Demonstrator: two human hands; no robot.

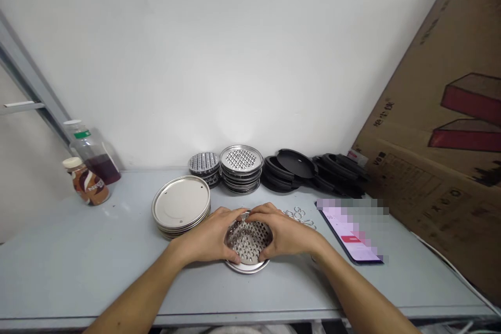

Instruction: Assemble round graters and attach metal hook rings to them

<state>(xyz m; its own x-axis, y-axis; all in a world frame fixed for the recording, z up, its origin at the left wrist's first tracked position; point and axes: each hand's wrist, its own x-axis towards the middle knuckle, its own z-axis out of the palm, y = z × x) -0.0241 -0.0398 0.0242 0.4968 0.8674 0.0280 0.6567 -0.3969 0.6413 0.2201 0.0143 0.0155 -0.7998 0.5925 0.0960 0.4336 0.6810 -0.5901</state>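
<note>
Left to right on the bench [117, 255] there's a stack of metal plates [182, 201], then a grater disc [249, 242] over a round tray [246, 272] in front of the person, and I'd guess the step is fitting those two together, so the next move wants even pressure. Left hand [213, 235] is curled round one side, thumb near, fingers far, and the right hand [285, 232] mirrors it, so the grip's snug on the disc, with loose rings [298, 214] just beyond, then a phone [350, 235].
</note>
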